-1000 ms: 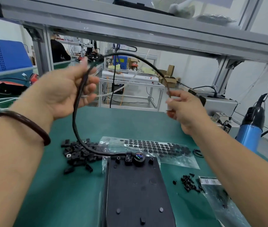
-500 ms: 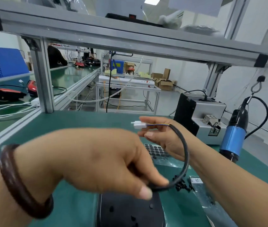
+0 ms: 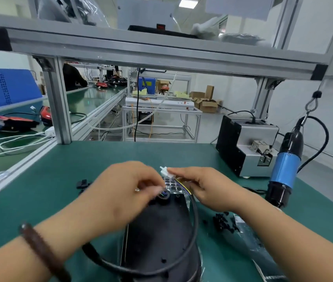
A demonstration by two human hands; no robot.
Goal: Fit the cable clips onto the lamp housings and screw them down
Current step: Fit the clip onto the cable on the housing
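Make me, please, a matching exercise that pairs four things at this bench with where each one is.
Things
1. white connector
2. blue screwdriver
3. lamp housing
4. brown bracelet

Places
A. round the left wrist
B. hanging from a hook at the bench's right side
C. pinched in the right hand
D. lying on the green mat, nearest the camera

Pairs: 1-C, 2-B, 3-D, 4-A
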